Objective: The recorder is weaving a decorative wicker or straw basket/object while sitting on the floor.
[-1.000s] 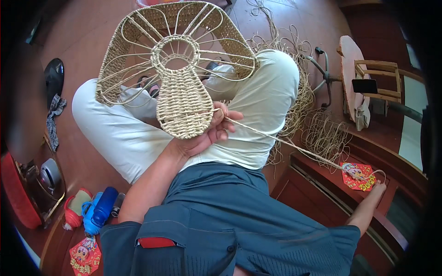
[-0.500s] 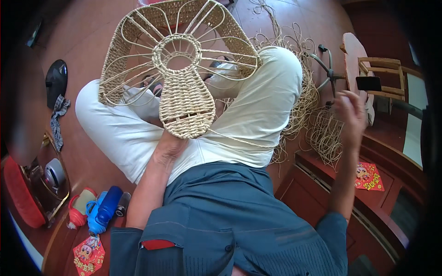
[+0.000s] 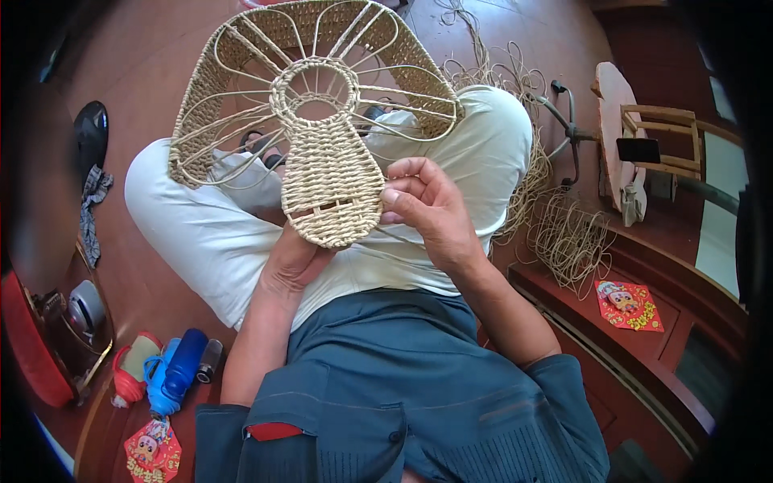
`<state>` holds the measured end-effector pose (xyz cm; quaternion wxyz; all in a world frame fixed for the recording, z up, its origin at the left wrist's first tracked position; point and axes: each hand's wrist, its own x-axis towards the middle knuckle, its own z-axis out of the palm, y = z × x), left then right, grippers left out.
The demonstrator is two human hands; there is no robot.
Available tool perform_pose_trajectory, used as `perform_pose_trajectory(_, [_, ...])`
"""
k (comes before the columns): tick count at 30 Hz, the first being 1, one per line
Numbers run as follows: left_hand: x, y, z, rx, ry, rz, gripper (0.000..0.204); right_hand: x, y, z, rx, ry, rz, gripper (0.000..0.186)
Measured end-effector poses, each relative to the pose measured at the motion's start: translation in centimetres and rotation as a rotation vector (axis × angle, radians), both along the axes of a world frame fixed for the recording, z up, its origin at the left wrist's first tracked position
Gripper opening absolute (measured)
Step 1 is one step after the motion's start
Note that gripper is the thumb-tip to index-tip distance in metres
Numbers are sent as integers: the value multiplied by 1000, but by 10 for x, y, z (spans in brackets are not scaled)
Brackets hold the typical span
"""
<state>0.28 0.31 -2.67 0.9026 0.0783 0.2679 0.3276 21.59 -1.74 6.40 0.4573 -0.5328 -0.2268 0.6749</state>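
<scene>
Here | right hand (image 3: 435, 211): grip pinching woven panel (image 3: 328, 161), right edge | left hand (image 3: 298, 255): beneath, grip can't tell | red card (image 3: 630, 306): yellow lettering (image 3: 642, 319)

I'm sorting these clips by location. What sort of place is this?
Perhaps a home or small workshop used for hand weaving: a basketwork piece with a gap in its weave, heaped loose cord, and everyday drink bottles.

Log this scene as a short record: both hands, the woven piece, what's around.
Left hand: beneath the woven panel, partly hidden
Right hand: fingers at the panel's right edge; grip unclear
Panel: paddle-shaped, narrow slot near its lower end, joined to a woven ring
Right side: loose cord coils, red card
Left side: dark-blue bottle
</scene>
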Motion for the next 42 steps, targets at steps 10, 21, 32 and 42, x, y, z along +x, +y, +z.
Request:
perform_pose_trajectory(10, [-1, 5, -5, -9, 26, 29, 43, 1, 2, -2, 5, -127, 21, 30])
perform_pose_trajectory(21, [0, 5, 2, 33, 107, 49, 50, -9, 6, 20, 542, -936, 221, 16])
perform_pose_trajectory(32, [-1, 7, 3, 103, 90, 62, 50, -6, 12, 19, 638, -1020, 333, 14])
perform_pose_trajectory(42, [-33, -7, 76, 481, 1041, 424, 31, 1, 5, 4, 535, -665, 306, 16])
